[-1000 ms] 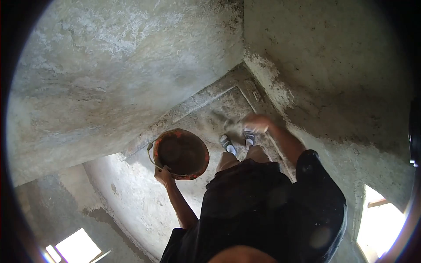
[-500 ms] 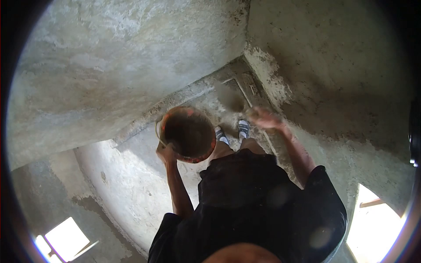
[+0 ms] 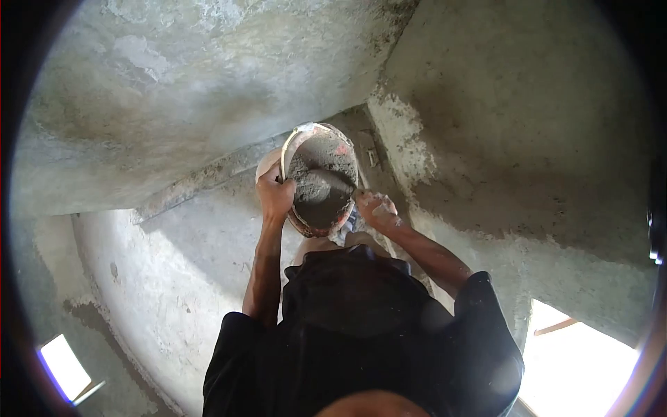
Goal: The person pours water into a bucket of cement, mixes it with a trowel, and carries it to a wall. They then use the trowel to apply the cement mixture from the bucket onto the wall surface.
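Observation:
A worn reddish bucket [image 3: 290,221] is tipped so that its mouth faces me, with grey wet mortar [image 3: 321,149] inside. My left hand [image 3: 276,197] is closed on the bucket's left rim, by its pale wire handle [image 3: 285,154]. At the right rim, my right hand [image 3: 379,210], smeared with mortar, is closed on the handle of a trowel. The trowel's grey blade [image 3: 337,186] lies in the mortar inside the bucket, and its edges blend with the mix.
Rough plastered walls [image 3: 187,90] meet in a corner ahead. A low ledge [image 3: 201,186] runs along the base of the left wall. My feet stand on the concrete floor [image 3: 201,243] below the bucket. Bright openings [image 3: 583,361] show at lower right and lower left.
The bucket has come up and right, and its mouth has tilted toward me. My right hand has moved left from beside the right wall, bringing the trowel into the bucket.

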The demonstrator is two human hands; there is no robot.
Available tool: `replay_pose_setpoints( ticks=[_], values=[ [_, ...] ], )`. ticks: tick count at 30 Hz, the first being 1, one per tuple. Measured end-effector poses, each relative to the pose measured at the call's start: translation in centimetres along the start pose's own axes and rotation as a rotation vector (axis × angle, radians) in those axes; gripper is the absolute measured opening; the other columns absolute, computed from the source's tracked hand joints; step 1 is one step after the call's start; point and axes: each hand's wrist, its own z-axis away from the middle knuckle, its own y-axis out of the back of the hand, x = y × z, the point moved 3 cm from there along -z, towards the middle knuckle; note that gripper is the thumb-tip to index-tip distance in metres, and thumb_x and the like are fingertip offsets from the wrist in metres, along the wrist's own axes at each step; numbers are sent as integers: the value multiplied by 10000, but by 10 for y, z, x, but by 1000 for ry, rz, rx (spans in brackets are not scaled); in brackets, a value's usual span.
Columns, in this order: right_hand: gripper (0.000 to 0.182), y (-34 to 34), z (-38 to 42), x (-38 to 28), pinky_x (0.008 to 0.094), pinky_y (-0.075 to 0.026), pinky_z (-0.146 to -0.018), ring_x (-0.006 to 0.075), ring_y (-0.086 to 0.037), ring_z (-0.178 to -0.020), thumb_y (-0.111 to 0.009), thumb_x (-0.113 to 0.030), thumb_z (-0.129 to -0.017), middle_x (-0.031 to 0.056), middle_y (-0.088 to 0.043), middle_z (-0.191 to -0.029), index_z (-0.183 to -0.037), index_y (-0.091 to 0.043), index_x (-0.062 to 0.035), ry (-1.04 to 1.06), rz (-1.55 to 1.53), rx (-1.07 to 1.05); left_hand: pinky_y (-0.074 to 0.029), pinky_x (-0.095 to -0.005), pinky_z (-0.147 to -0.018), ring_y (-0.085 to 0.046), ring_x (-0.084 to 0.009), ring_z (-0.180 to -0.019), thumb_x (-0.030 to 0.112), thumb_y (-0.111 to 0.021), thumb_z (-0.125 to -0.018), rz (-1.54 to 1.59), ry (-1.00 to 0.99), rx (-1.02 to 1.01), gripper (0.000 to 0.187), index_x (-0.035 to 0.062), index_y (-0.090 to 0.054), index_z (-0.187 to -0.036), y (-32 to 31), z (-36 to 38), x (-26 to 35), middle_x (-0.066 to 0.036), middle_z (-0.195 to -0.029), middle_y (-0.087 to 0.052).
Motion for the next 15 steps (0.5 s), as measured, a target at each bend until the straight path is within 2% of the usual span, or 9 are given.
replay_pose_setpoints(
  ticks=[2,3,4,6,7,9,10,12,15],
  values=[
    [352,-3,6,-7,376,-484,-517,249,-619,-726,-524,-158,-782,112,-570,-832,-1112,-515,-37,92,7,-7,-413,-288,-498,-493,-123,-500,50,-521,-618,24,-15,-5,332,8,-660,-917,-5,-5,9,-84,-563,-551],
    [276,-16,2,-13,365,-473,-476,218,-609,-696,-524,-141,-764,85,-534,-775,-1019,-562,-43,91,134,23,-403,-296,-483,-481,-123,-484,51,-522,-616,25,-45,-27,315,7,-657,-898,-9,-7,11,-86,-541,-533],
    [276,-27,4,-14,365,-473,-476,218,-609,-696,-524,-141,-764,85,-534,-775,-1019,-562,-43,82,146,26,-393,-303,-468,-469,-122,-467,53,-523,-614,25,-76,-51,299,5,-654,-878,-13,-10,13,-89,-518,-516],
    [303,-9,-5,-24,428,-505,-621,311,-625,-753,-556,-234,-789,137,-609,-804,-1039,-571,-64,137,-74,-23,-373,-318,-449,-449,-133,-442,55,-524,-610,0,-113,-71,269,9,-646,-846,-18,-13,8,-98,-487,-480],
    [303,0,-15,-25,428,-505,-621,311,-625,-753,-556,-234,-789,137,-609,-804,-1039,-571,-64,129,-65,-17,-373,-317,-451,-450,-136,-444,56,-525,-610,-17,-140,-92,264,11,-645,-841,-19,-13,9,-102,-492,-480],
    [492,4,-29,-26,451,-483,-765,365,-593,-906,-628,-378,-745,192,-608,-971,-1107,-564,-53,84,-499,-434,-377,-306,-456,-455,-130,-455,55,-526,-610,-39,-172,-125,292,26,-653,-872,-18,-13,12,-94,-503,-489],
    [492,4,-31,-23,451,-483,-765,365,-593,-906,-628,-378,-745,192,-608,-971,-1107,-564,-53,79,-495,-428,-377,-306,-456,-455,-130,-455,55,-526,-610,-35,-181,-126,292,26,-653,-872,-16,-14,9,-94,-503,-489],
    [705,7,-32,-21,438,-425,-895,380,-527,-1049,-666,-518,-682,189,-561,-1139,-1196,-524,-56,130,-817,-386,-380,-290,-460,-449,-110,-466,52,-523,-607,56,-134,-142,346,35,-657,-925,-9,-15,8,-71,-520,-499],
    [662,11,-17,-18,407,-405,-931,323,-506,-1097,-613,-501,-760,151,-536,-1199,-1262,-473,-92,57,-822,-467,-379,-261,-472,-446,-78,-513,36,-519,-593,63,9,-157,414,26,-656,-984,12,-15,-8,-18,-573,-526]
  ],
)
